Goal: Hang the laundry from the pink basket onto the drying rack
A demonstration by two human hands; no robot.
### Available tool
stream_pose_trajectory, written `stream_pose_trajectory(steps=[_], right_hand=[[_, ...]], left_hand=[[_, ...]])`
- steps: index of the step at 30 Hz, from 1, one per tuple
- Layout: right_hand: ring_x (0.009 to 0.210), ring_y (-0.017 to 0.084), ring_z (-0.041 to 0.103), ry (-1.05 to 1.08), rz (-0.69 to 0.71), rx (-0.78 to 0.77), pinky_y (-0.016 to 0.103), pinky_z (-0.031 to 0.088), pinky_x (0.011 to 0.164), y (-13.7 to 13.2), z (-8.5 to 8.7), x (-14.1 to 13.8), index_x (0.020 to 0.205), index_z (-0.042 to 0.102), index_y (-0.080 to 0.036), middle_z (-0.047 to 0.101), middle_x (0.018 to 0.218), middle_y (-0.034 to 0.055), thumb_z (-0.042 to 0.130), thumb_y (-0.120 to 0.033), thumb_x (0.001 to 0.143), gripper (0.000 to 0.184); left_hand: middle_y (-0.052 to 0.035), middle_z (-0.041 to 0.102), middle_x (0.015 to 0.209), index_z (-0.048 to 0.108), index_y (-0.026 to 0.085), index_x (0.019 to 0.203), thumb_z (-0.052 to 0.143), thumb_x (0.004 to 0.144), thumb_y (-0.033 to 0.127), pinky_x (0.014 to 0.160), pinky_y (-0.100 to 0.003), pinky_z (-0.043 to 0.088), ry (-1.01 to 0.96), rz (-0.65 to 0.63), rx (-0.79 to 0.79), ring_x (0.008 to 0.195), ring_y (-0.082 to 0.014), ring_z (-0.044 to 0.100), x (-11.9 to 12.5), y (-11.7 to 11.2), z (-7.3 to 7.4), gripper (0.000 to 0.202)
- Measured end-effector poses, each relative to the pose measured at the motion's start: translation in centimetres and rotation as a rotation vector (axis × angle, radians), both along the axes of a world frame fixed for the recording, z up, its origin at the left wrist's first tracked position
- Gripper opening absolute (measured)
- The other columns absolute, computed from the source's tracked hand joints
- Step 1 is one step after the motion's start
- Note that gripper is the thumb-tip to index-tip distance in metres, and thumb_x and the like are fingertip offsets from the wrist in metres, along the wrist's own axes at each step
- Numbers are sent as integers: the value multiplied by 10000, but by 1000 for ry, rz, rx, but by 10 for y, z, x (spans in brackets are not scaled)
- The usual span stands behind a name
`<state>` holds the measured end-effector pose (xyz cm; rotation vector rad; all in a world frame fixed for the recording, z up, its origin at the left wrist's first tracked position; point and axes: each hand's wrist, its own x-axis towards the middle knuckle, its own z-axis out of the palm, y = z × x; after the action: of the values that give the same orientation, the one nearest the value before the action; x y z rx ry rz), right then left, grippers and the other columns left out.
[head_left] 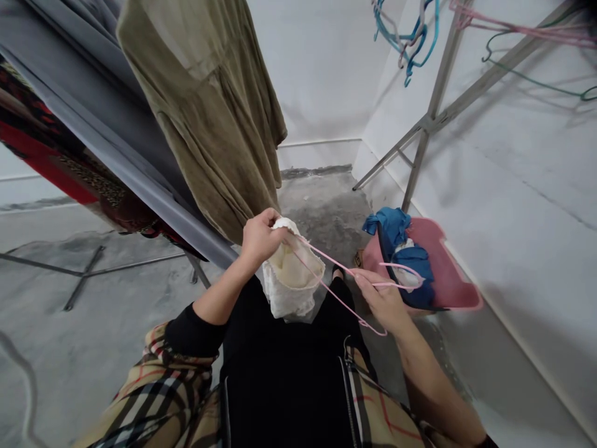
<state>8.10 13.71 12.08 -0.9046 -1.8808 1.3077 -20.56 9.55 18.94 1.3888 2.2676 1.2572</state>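
A white lacy garment (291, 292) hangs in front of my legs, its opening facing up; its exact kind is hard to tell. My left hand (263, 236) pinches the garment's upper edge. Between thumb and fingers, my right hand (380, 298) grips a pink clothes hanger (342, 300) near its hook. One end of the hanger reaches into the garment's opening by my left fingers, while its other corner sticks out below, toward my right wrist.
A pink basket (459, 292) with blue clothes (417, 267) stands at the right by the wall. An olive garment (209, 106) and a grey cloth (116, 130) hang at the left. Blue hangers (415, 43) dangle above, near a metal rack (429, 121).
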Motion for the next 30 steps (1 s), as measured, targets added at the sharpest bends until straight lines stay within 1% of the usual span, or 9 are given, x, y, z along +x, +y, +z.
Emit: stream_pose_trajectory(steps=[4, 8, 12, 16, 21, 23, 25, 27, 30], right_hand=[[987, 240, 696, -5, 17, 70, 380, 545, 900, -4, -4, -31, 1009, 746, -200, 750, 1038, 81, 518, -384, 933, 303], [803, 213, 698, 98, -95, 147, 334, 550, 742, -1, -14, -63, 907, 740, -188, 755, 883, 75, 507, -364, 913, 292], [635, 173, 645, 177, -146, 174, 281, 509, 608, 6, -22, -70, 735, 701, -188, 701, 684, 37, 549, -355, 874, 265], [553, 143, 575, 180, -153, 245, 261, 458, 551, 15, -14, -60, 693, 679, -190, 642, 598, 11, 566, -372, 877, 282], [625, 148, 589, 181, -62, 282, 268, 482, 607, 24, 4, -55, 782, 714, -201, 664, 683, 22, 598, -405, 882, 255], [732, 163, 623, 191, -34, 243, 280, 513, 676, 28, 3, -53, 914, 719, -206, 694, 822, 41, 614, -411, 873, 234], [888, 184, 632, 220, -110, 234, 315, 523, 802, 33, -8, -50, 1050, 690, -210, 684, 1005, 69, 620, -407, 864, 279], [1006, 201, 608, 267, -348, 193, 354, 494, 915, 37, -30, -47, 1156, 634, -199, 636, 1134, 98, 598, -412, 862, 365], [1057, 207, 578, 285, -619, -115, 369, 476, 942, 43, -73, -49, 1259, 533, -173, 588, 1208, 121, 563, -451, 824, 518]], left_hand=[[20, 613, 644, 580, 208, 736, 567, 689, 236, 595, -256, 346, 249, -100, -133, 619, -154, 556, 38, -11, -5, 56], [6, 651, 642, 603, 219, 799, 559, 792, 289, 552, -248, 341, 430, -355, -287, 605, -168, 609, 75, -30, -20, 83], [-27, 726, 801, 648, 210, 968, 588, 870, 363, 608, -259, 427, 658, -553, -87, 690, -173, 646, 74, -45, -20, 192], [-89, 716, 1110, 651, 233, 1159, 627, 885, 440, 899, -387, 444, 943, -428, 247, 1028, -258, 629, 45, -43, 2, 344], [3, 650, 694, 689, 275, 1121, 514, 971, 340, 591, -266, 372, 1047, -497, 81, 612, -140, 545, 21, -34, 18, 239], [8, 626, 668, 701, 294, 1111, 489, 983, 315, 539, -257, 323, 1026, -480, 63, 587, -134, 517, 17, -36, 23, 249], [5, 634, 677, 713, 310, 1111, 495, 979, 307, 528, -260, 308, 997, -407, 83, 603, -137, 523, 14, -41, 29, 255], [3, 645, 684, 724, 327, 1107, 518, 966, 308, 534, -264, 316, 956, -315, 94, 622, -143, 536, 8, -47, 36, 250], [7, 672, 717, 728, 358, 1112, 563, 941, 310, 548, -266, 337, 916, -195, 125, 641, -147, 556, 0, -56, 43, 243]])
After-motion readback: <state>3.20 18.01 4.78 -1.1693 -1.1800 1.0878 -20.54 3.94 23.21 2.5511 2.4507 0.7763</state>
